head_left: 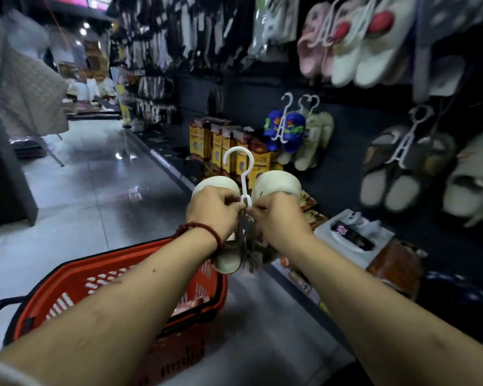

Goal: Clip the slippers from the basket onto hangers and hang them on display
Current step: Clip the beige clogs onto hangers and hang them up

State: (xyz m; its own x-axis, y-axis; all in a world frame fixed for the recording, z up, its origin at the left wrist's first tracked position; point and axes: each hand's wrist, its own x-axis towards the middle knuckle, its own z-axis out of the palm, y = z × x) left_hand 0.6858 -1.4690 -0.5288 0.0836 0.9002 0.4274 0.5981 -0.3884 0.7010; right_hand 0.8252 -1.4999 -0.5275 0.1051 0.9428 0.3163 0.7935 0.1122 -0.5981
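Slippers (276,182): cream pair, held up in the aisle above the far end of the red basket (101,277), toes up. White hanger (243,174) sits between them, hook up. Left hand (215,210) and right hand (279,215) each have fingers curled, pinching at the hanger's base where the slippers meet. Blue pair (283,129) hangs on the wall (346,168) behind.

Red bead bracelet (207,229) on L wrist; pale sleeve hem (3,370) btm-left
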